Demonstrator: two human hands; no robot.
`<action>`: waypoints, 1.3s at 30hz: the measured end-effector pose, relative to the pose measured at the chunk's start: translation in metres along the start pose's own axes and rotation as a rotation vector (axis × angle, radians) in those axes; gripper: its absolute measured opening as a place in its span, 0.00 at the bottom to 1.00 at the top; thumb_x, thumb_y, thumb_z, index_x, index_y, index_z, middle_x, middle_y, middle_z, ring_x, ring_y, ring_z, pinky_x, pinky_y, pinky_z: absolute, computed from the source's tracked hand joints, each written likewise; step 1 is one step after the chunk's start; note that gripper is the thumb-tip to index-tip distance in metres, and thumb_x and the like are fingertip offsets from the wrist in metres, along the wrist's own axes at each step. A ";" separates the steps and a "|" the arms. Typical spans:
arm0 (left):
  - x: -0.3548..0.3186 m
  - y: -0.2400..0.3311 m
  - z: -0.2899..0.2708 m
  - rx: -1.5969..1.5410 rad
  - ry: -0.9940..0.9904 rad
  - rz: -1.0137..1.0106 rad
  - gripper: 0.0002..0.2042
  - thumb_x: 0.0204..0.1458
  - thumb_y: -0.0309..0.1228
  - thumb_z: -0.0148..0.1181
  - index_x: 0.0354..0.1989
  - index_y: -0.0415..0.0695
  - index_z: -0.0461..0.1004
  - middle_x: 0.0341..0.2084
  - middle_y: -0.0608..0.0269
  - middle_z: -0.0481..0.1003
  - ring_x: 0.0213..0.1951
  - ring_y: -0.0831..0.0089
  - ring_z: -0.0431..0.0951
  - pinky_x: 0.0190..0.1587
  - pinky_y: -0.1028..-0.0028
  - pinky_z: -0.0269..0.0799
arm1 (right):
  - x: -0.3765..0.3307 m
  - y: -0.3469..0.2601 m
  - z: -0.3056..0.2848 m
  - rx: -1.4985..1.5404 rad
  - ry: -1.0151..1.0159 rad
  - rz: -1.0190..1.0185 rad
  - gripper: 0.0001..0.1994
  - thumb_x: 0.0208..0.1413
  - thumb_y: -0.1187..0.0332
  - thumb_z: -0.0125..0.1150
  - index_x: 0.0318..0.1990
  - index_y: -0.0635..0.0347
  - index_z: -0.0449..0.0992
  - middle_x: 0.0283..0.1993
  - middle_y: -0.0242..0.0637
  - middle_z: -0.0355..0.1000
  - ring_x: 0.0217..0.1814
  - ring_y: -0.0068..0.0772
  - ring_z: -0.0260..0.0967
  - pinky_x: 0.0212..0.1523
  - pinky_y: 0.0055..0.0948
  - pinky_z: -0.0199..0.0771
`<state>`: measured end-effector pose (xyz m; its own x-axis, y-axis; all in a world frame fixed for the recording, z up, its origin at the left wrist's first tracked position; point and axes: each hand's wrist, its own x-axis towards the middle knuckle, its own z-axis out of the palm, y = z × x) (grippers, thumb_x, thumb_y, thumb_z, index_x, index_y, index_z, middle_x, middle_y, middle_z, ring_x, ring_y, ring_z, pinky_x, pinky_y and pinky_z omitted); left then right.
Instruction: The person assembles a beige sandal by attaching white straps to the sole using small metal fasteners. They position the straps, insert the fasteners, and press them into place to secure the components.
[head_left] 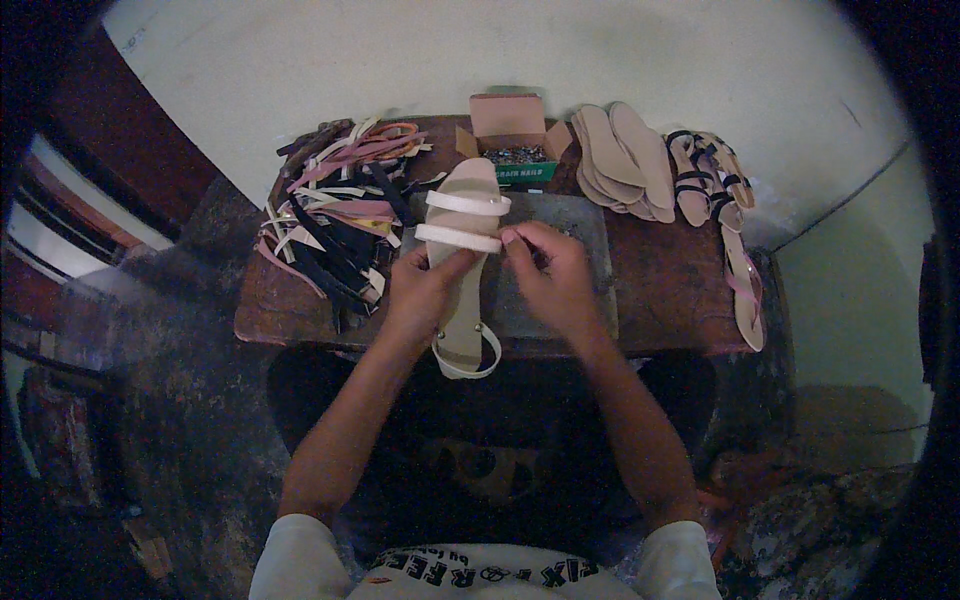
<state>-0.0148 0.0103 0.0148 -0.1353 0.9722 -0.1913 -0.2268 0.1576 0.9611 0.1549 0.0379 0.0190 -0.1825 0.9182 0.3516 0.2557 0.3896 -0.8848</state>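
A beige sandal (460,312) with two white straps across the front and a white strap at the heel is held up over the near edge of the table, toe pointing away from me. My left hand (422,290) wraps round its middle from the left, the thumb lying on the sole below the straps. With closed fingers, my right hand (548,272) pinches the right end of the lower white strap (460,238) at the sole's edge. The upper white strap (468,204) arches over the sole near the toe.
A dark wooden table (660,290) carries a grey slab (585,265) beneath my hands. Mixed straps (345,215) lie heaped at left. Behind stands an open box of nails (515,155). Beige soles (625,160), dark-strapped sandals (695,178) and a pink-strapped sandal (742,290) lie at right.
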 end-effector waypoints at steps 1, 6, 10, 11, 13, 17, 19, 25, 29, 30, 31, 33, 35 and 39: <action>-0.001 0.000 -0.001 0.042 0.005 0.027 0.13 0.49 0.29 0.68 0.42 0.36 0.80 0.34 0.59 0.81 0.33 0.74 0.80 0.37 0.72 0.75 | 0.001 0.001 -0.001 0.016 -0.010 0.064 0.08 0.56 0.69 0.62 0.38 0.66 0.79 0.35 0.45 0.77 0.36 0.39 0.76 0.39 0.34 0.74; 0.000 -0.004 -0.004 0.287 -0.076 0.351 0.12 0.50 0.30 0.69 0.42 0.38 0.81 0.33 0.61 0.82 0.34 0.78 0.79 0.38 0.74 0.74 | 0.001 0.007 -0.007 0.027 -0.015 0.057 0.07 0.51 0.71 0.67 0.36 0.65 0.81 0.35 0.43 0.78 0.34 0.36 0.77 0.38 0.31 0.75; -0.009 0.006 0.005 0.237 -0.098 0.373 0.12 0.52 0.32 0.68 0.41 0.38 0.81 0.32 0.62 0.82 0.33 0.79 0.78 0.38 0.75 0.74 | -0.005 0.007 0.003 -0.009 0.129 -0.039 0.07 0.48 0.75 0.69 0.36 0.65 0.81 0.34 0.42 0.78 0.34 0.35 0.77 0.37 0.30 0.75; -0.010 0.006 0.006 0.213 -0.101 0.374 0.11 0.53 0.32 0.68 0.40 0.38 0.81 0.32 0.63 0.82 0.33 0.80 0.78 0.38 0.75 0.74 | -0.006 0.006 0.006 -0.010 0.147 -0.045 0.07 0.48 0.75 0.69 0.36 0.65 0.81 0.34 0.42 0.77 0.35 0.35 0.77 0.37 0.30 0.75; -0.008 0.002 0.006 0.237 -0.082 0.389 0.11 0.53 0.32 0.68 0.40 0.37 0.81 0.32 0.63 0.81 0.33 0.80 0.78 0.37 0.75 0.73 | -0.008 0.003 0.009 -0.016 0.185 -0.059 0.07 0.48 0.75 0.69 0.36 0.66 0.81 0.35 0.42 0.77 0.35 0.36 0.77 0.37 0.29 0.76; -0.010 0.001 0.008 0.204 -0.078 0.343 0.12 0.54 0.33 0.67 0.40 0.36 0.80 0.32 0.63 0.81 0.33 0.79 0.78 0.36 0.76 0.73 | -0.008 0.001 0.010 -0.032 0.178 -0.073 0.07 0.48 0.76 0.68 0.37 0.66 0.80 0.36 0.42 0.76 0.34 0.36 0.76 0.35 0.30 0.75; -0.009 -0.002 0.006 0.232 -0.072 0.342 0.13 0.54 0.33 0.67 0.41 0.36 0.80 0.32 0.62 0.81 0.33 0.79 0.78 0.36 0.76 0.73 | -0.006 0.006 0.009 -0.004 0.150 -0.074 0.08 0.48 0.77 0.67 0.37 0.66 0.79 0.36 0.42 0.75 0.33 0.35 0.76 0.34 0.30 0.75; -0.009 -0.004 0.006 0.187 -0.094 0.351 0.13 0.54 0.33 0.67 0.42 0.37 0.80 0.33 0.62 0.81 0.35 0.79 0.78 0.37 0.76 0.73 | -0.003 0.007 0.008 -0.022 0.094 -0.022 0.07 0.50 0.75 0.66 0.36 0.66 0.77 0.35 0.42 0.75 0.35 0.33 0.76 0.33 0.31 0.75; -0.009 0.001 0.007 0.238 -0.088 0.424 0.12 0.54 0.33 0.67 0.42 0.37 0.80 0.34 0.62 0.81 0.36 0.79 0.78 0.38 0.76 0.73 | -0.001 0.006 0.007 -0.023 0.132 -0.007 0.06 0.50 0.73 0.66 0.35 0.66 0.77 0.32 0.44 0.76 0.34 0.35 0.77 0.34 0.32 0.76; -0.010 0.002 0.008 0.232 -0.085 0.397 0.12 0.54 0.33 0.67 0.42 0.37 0.80 0.34 0.61 0.81 0.35 0.79 0.78 0.38 0.76 0.73 | -0.002 0.008 0.008 -0.008 0.151 -0.009 0.07 0.50 0.73 0.66 0.35 0.66 0.78 0.32 0.44 0.76 0.34 0.35 0.77 0.35 0.32 0.76; -0.010 0.003 0.008 0.228 -0.080 0.371 0.12 0.54 0.33 0.67 0.42 0.37 0.80 0.34 0.61 0.81 0.35 0.80 0.78 0.37 0.76 0.73 | -0.002 0.009 0.010 0.010 0.170 -0.011 0.07 0.50 0.73 0.66 0.35 0.66 0.78 0.31 0.45 0.77 0.33 0.35 0.77 0.35 0.33 0.76; -0.010 0.002 0.010 0.230 -0.064 0.373 0.12 0.53 0.33 0.67 0.41 0.37 0.80 0.33 0.62 0.81 0.34 0.80 0.77 0.37 0.76 0.73 | -0.003 0.010 0.012 -0.049 0.180 -0.022 0.07 0.50 0.73 0.66 0.36 0.67 0.79 0.33 0.46 0.77 0.33 0.38 0.78 0.36 0.34 0.76; -0.012 -0.005 0.013 0.243 -0.035 0.427 0.12 0.53 0.33 0.67 0.40 0.38 0.81 0.32 0.62 0.81 0.33 0.81 0.77 0.36 0.77 0.72 | -0.005 0.005 0.013 -0.051 0.167 0.032 0.08 0.50 0.74 0.66 0.36 0.67 0.79 0.33 0.47 0.77 0.33 0.42 0.78 0.37 0.36 0.76; -0.010 -0.008 0.012 0.363 -0.019 0.517 0.11 0.54 0.33 0.67 0.38 0.37 0.81 0.30 0.63 0.80 0.32 0.82 0.76 0.35 0.77 0.72 | -0.009 -0.004 0.006 -0.079 0.143 0.088 0.09 0.48 0.74 0.66 0.37 0.65 0.80 0.35 0.47 0.77 0.36 0.47 0.77 0.40 0.37 0.76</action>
<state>0.0004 0.0012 0.0113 -0.1218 0.9409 0.3160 0.2054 -0.2876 0.9355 0.1493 0.0279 0.0180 -0.0206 0.9477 0.3185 0.3398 0.3063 -0.8892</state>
